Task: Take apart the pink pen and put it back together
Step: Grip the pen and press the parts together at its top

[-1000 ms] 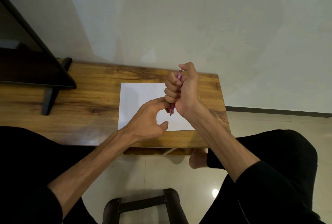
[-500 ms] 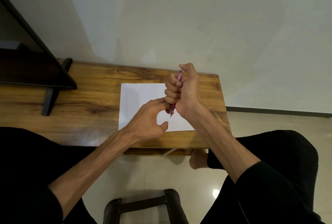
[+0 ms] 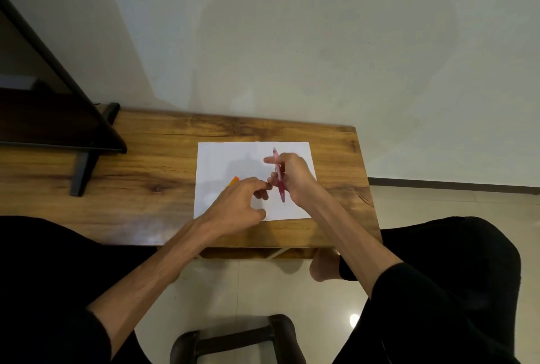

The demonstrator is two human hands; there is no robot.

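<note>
At frame centre the right hand (image 3: 295,176) grips the pink pen (image 3: 279,176), tip down, above white paper (image 3: 228,159) on the counter (image 3: 146,159); the left hand (image 3: 236,206), fingers loosely curled, perhaps covers something orange (image 3: 233,180).

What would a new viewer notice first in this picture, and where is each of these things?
The eye goes first to the pink pen, held tip down in the right hand above the white paper on the wooden table. The left hand hovers beside it over the paper's near half, fingers loosely curled. A small orange object peeks out behind that hand.
</note>
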